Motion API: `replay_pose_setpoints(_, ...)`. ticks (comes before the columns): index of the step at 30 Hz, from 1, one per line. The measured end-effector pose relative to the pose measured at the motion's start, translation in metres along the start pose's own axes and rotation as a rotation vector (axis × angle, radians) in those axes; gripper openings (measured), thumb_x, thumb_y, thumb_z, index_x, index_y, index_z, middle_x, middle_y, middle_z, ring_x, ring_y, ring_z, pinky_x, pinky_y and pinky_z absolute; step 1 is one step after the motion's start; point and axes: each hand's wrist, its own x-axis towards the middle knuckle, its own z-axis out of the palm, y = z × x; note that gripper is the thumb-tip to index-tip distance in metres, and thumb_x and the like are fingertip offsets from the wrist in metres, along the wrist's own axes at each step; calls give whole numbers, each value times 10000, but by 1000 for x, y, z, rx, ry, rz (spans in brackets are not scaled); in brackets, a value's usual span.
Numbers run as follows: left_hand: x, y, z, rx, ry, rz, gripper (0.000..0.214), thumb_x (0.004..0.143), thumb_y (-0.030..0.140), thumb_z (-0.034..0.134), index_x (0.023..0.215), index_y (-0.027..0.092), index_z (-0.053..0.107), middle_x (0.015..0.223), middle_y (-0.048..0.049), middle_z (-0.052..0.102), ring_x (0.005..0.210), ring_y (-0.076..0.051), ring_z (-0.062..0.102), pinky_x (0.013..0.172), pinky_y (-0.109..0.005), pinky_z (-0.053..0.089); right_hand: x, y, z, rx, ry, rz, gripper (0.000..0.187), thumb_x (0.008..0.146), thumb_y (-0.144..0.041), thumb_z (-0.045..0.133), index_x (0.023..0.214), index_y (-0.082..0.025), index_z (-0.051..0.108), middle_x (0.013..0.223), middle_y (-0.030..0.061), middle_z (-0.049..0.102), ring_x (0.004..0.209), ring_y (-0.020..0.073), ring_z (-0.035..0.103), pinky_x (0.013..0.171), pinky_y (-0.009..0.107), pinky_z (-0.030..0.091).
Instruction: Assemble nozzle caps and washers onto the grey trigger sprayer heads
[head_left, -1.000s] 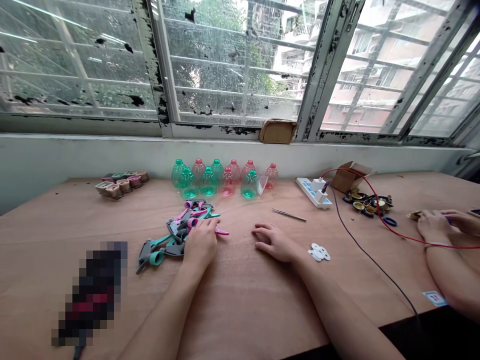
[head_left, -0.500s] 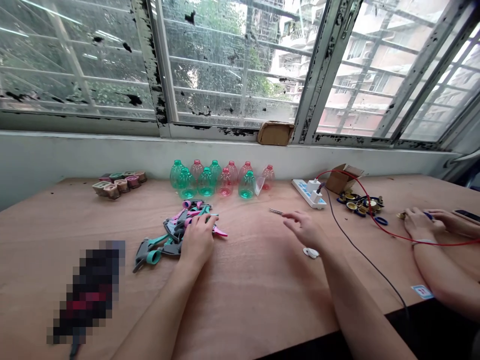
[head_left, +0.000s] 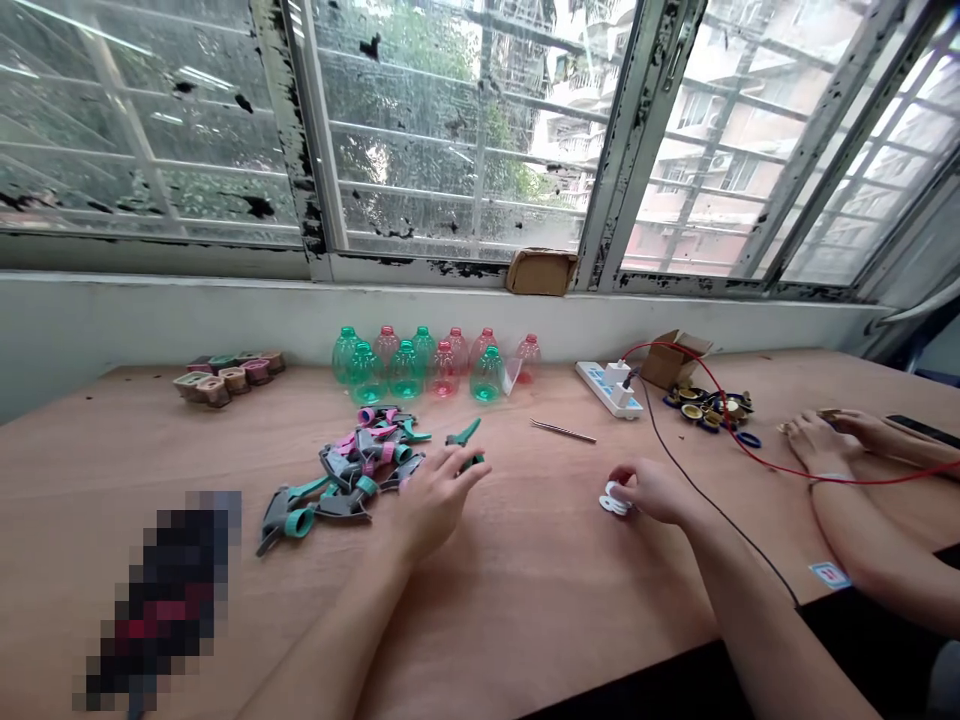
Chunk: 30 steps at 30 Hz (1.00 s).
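My left hand point(head_left: 435, 495) is lifted just off the wooden table point(head_left: 525, 580) beside a pile of grey, green and pink spray-trigger heads point(head_left: 352, 465). It grips one green and grey trigger head point(head_left: 466, 445) between thumb and fingers. My right hand point(head_left: 654, 490) rests on the table to the right, fingers curled onto several small white discs point(head_left: 611, 500). Thin metal tweezers point(head_left: 562, 431) lie beyond, between my hands.
Green and pink small bottles point(head_left: 427, 362) stand in rows by the wall. Small pots point(head_left: 225, 375) sit at back left. A power strip point(head_left: 609, 388), cables, a cardboard box point(head_left: 671, 358) and ring parts point(head_left: 709, 408) lie right, where another person's hands point(head_left: 832, 435) work.
My left hand has lifted a green trigger head out of the pile and moved right. My right hand swung out toward the tweezers, then came down onto the white discs.
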Motion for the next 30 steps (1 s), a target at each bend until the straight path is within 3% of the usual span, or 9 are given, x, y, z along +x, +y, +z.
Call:
replay_pose_setpoints(6,-4,4,18,-240,-163,-42,422,867,47,395,1188,254,575,1279,-63,548,1071,-187,585,893,-304,496,7,10,6,90,30,3,186,697,-277,636,830,-198,738,791,39,713,699,179,640,581,245,441)
replay_pose_setpoints(11,-4,4,14,-373,-212,-120,401,866,83,408,1188,258,571,1266,-61,529,1070,-180,586,922,-280,477,10,0,5,250,67,-43,182,683,-299,641,781,-172,727,676,32,677,609,158,602,525,239,425)
replay_pose_setpoints(14,-2,6,10,-442,-207,-154,392,853,95,449,1191,256,568,1239,-58,556,1117,-191,554,968,-297,447,11,-29,2,457,65,-115,215,691,-334,657,800,-153,696,623,15,639,561,136,568,502,231,424)
replay_pose_setpoints(17,-1,6,11,-461,-199,-217,387,824,104,512,1177,246,581,1159,-59,613,1107,-210,551,959,-321,443,12,-77,3,717,-17,-218,261,693,-354,692,837,-139,660,608,10,625,534,122,552,480,221,430)
replay_pose_setpoints(22,-2,8,12,-428,-237,-376,439,781,118,560,1202,239,580,914,-16,685,816,-179,623,724,-257,464,16,-153,20,923,-218,-426,278,650,-363,767,784,-131,695,622,26,657,531,120,567,501,234,456)
replay_pose_setpoints(25,-1,10,11,-436,-256,-382,395,788,113,538,1154,234,623,823,2,695,709,-157,611,622,-227,425,18,-168,37,1064,-252,-486,294,663,-396,767,788,-132,731,671,41,686,560,121,579,542,251,481)
replay_pose_setpoints(30,0,12,13,-470,-208,-352,415,781,102,560,1159,258,631,1040,-19,701,919,-185,624,752,-238,454,19,-159,62,1172,-168,-497,261,671,-356,782,819,-146,732,683,32,697,549,112,581,536,241,491)
